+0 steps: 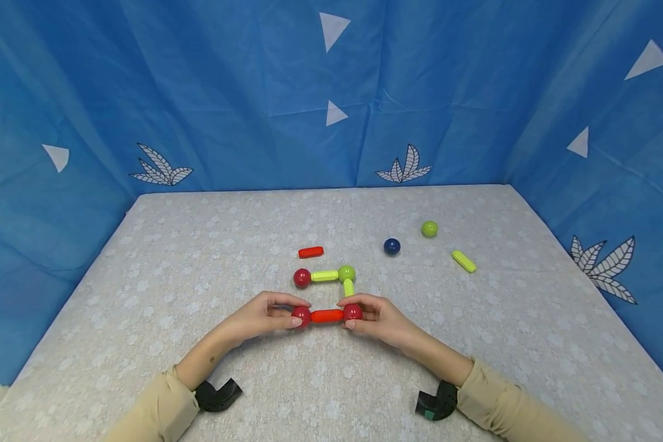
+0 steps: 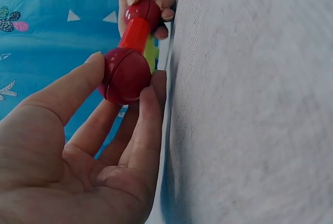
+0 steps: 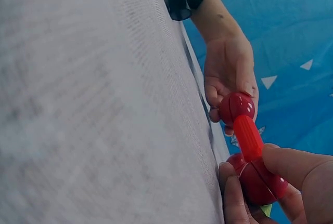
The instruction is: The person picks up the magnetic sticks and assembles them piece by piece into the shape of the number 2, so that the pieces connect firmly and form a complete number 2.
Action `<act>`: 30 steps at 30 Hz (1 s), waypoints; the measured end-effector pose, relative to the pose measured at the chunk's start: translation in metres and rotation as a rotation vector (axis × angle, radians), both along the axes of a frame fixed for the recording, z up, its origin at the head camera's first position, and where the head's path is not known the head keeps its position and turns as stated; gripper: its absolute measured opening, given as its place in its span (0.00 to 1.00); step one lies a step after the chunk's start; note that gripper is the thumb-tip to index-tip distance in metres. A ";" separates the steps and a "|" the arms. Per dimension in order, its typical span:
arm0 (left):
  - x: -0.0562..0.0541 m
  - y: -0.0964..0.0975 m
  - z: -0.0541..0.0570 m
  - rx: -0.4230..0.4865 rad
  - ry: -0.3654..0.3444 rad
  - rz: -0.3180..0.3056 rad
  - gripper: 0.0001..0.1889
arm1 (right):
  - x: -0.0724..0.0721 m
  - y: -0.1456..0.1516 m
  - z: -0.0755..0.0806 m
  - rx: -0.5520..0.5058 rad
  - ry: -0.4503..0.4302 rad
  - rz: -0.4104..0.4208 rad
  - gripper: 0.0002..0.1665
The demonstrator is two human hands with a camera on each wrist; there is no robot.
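My left hand point(image 1: 262, 317) pinches a dark red ball point(image 2: 126, 76) at the left end of a red rod point(image 1: 327, 315). At the rod's other end, my right hand point(image 1: 383, 318) pinches a second red ball point(image 1: 353, 312). From that ball a yellow-green rod point(image 1: 348, 287) runs back to a green ball point(image 1: 346, 273). Another yellow-green rod point(image 1: 325, 276) leads left from the green ball to a third red ball point(image 1: 302, 278). Together these pieces form a U shape with its gap on the left side.
Behind the joined pieces lies a loose red rod point(image 1: 310, 252). Farther right are a dark blue ball point(image 1: 391, 247), a green ball point(image 1: 429, 229) and a loose yellow-green rod point(image 1: 464, 261). A blue curtain point(image 1: 243, 98) stands around the back and sides of the patterned tabletop point(image 1: 199, 245).
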State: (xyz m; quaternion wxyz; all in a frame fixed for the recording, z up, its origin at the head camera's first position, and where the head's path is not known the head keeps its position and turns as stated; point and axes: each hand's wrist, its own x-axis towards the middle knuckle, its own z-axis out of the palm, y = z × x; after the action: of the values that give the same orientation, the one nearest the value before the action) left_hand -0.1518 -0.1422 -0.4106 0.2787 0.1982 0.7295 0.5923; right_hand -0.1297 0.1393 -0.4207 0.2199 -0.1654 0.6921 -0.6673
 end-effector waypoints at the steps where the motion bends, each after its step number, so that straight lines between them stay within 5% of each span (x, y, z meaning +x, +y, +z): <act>1: 0.000 0.000 0.000 0.004 -0.004 -0.001 0.20 | 0.000 0.000 0.000 -0.001 0.001 0.000 0.23; 23: 0.002 0.001 -0.006 0.049 -0.064 -0.002 0.21 | -0.013 0.019 0.012 0.111 0.058 0.137 0.27; 30: 0.002 0.002 -0.005 0.038 -0.047 0.003 0.20 | -0.027 0.042 0.024 0.223 0.178 0.057 0.21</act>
State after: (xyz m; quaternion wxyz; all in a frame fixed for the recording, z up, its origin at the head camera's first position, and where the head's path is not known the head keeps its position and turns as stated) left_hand -0.1496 -0.1399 -0.4161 0.2910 0.1883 0.7116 0.6111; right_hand -0.1562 0.1816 -0.3970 0.1936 -0.2183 0.7738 -0.5623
